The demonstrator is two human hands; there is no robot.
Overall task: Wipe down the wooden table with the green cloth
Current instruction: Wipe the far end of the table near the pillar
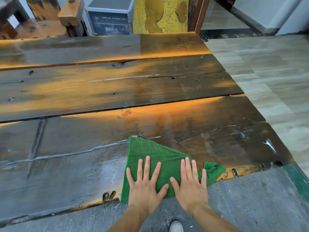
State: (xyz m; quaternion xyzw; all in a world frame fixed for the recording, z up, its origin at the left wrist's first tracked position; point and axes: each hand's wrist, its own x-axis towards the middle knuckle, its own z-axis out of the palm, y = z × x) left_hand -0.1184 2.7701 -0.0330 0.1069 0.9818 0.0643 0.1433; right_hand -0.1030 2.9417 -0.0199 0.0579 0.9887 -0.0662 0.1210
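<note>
Both forearms enter from the bottom edge, above a grey shoe [176,226] on the concrete floor [250,198]. Left hand [144,186] lies flat on the green cloth [160,154], fingers straight and spread, gripping nothing; the spread distributes downward pressure across the fabric. To the left of this hand, the wooden table [117,91] shows a glossy, apparently wet band along its near plank, which suggests that zone has been covered. Directly ahead of the fingertips, the cloth extends to a folded corner pointing away from the person. Right hand [190,185] sits just beside the left, also flat with straight fingers, palm pressing the cloth's right portion at the table's near edge. Two palms side by side probably serve to keep the cloth from bunching during a stroke. To the right of this hand, a loose cloth corner hangs over the edge, and the plank beyond looks duller, so it likely remains to be wiped.
</note>
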